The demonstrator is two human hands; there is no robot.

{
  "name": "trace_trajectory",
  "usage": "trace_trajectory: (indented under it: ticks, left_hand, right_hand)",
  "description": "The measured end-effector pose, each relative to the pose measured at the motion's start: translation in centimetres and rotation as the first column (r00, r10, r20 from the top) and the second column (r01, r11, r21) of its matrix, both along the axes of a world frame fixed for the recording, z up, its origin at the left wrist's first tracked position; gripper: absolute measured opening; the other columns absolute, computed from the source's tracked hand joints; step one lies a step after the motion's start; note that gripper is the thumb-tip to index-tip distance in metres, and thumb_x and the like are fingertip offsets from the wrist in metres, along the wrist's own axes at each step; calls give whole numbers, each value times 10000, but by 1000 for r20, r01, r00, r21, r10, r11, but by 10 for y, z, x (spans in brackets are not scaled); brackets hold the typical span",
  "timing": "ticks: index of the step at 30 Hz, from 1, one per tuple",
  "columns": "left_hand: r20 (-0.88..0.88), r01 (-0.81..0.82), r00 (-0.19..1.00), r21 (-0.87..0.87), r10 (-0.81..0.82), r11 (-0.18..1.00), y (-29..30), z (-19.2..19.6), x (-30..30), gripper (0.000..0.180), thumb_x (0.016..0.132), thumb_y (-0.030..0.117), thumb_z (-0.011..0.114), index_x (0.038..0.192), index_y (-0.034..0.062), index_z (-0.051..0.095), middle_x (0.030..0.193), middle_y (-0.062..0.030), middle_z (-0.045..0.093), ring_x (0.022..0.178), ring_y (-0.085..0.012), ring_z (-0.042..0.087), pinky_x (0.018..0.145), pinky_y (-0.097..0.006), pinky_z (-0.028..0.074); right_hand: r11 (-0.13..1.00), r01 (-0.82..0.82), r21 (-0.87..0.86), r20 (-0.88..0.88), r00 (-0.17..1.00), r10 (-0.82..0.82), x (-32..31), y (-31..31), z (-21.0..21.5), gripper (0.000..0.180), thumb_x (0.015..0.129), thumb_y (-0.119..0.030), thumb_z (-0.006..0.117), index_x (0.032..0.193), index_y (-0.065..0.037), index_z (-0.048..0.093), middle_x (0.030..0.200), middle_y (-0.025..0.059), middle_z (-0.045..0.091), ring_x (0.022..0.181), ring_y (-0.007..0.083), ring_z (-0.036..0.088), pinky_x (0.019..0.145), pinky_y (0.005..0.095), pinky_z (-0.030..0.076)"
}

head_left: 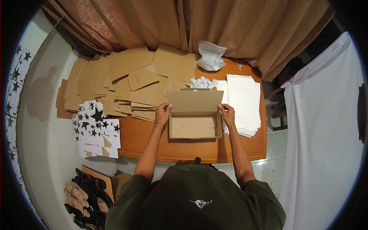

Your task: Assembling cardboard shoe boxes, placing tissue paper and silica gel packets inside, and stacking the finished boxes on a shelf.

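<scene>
Dark green, a shirt (195, 184) fills the near edge; beyond it the box (195, 128) sits open on the counter (134, 132), close to the counter's near side; its long axis runs left to right, its mouth faces up, and its lid (195, 101) stands raised from the far wall; the card looks light and fairly stiff, dry rather than slippery, though the lid likely flexes at its fold and the thin walls could crush under a hard squeeze; side edges or end walls seem the best holds.

Left hand (163, 111) and right hand (227, 113) flank the lid, each grip nearly closed, thumb and fingers seeming to pinch its side edges.

To the right lies white paper (245, 107); farther off are brown card sheets (130, 76), small sachets (204, 82), then a plastic bag (211, 57) before the curtain (226, 23).
</scene>
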State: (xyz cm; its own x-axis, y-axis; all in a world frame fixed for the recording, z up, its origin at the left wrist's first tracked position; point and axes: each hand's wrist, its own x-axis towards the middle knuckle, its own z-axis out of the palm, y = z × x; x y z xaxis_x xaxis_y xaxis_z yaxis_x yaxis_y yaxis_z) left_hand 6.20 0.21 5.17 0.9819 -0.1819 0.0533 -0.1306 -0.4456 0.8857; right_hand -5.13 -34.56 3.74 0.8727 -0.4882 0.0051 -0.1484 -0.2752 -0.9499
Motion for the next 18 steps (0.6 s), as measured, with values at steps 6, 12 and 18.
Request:
trace_trajectory:
  ticks: [6,12,18]
  left_hand:
    - [-254,7,965,275,65,961,-6,-17,12,380,967,332,674,934,-45,703,802,-176,701,765,-278,684,741,-386,526]
    - [-317,10,945,282,83,959,-8,-18,8,387,995,357,624,1070,-14,705,939,-187,730,904,-298,711,816,-397,534]
    - [-270,-97,962,-252,26,963,37,-32,-42,285,1044,227,575,1237,19,604,1107,-105,682,1046,-203,674,837,-307,519]
  right_hand:
    - [998,24,-61,-278,960,-40,9,3,-18,366,903,-335,768,945,28,758,720,37,686,671,122,590,627,302,484]
    - [999,35,-25,-418,907,-42,2,4,-18,376,926,-372,741,961,2,744,706,22,650,668,113,560,613,280,456]
    - [906,72,417,-144,989,-12,-51,12,-9,270,1057,-184,555,1288,-48,597,1151,88,659,1037,142,623,913,283,493]
